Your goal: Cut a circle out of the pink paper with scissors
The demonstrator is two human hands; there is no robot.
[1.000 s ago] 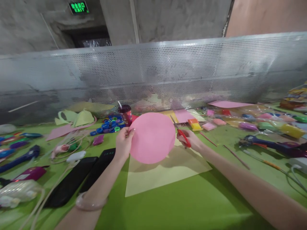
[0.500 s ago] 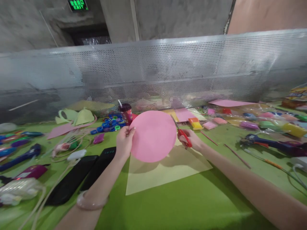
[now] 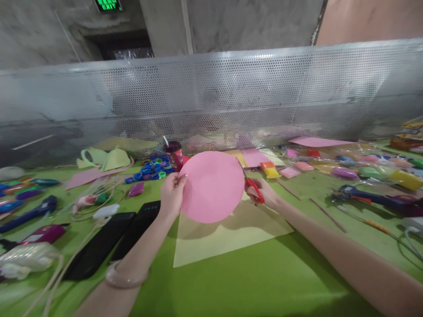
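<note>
My left hand (image 3: 172, 193) pinches the left edge of a round pink paper disc (image 3: 212, 187), thumb on its face. The disc is held up above the table, tilted toward me. In my right hand (image 3: 263, 193) is a pair of red-handled scissors (image 3: 254, 188), fingers closed round the loops. Its blades point up and away, beside the disc's right edge; I cannot tell whether they touch it. Below the disc a pale yellow paper sheet (image 3: 228, 242) lies on the green tabletop, partly in shadow.
Behind stand a dark drink cup (image 3: 173, 156) and blue bottle caps (image 3: 152, 168). Two black phone-like devices (image 3: 99, 246) lie left, near cables and a blue glue gun (image 3: 29, 215). Clay packets (image 3: 343, 172) and another glue gun (image 3: 373, 197) lie right. A perforated metal panel (image 3: 231, 97) closes the back.
Both hands, the pink disc and the scissors hold almost the same place. The whole view has shifted very slightly.
</note>
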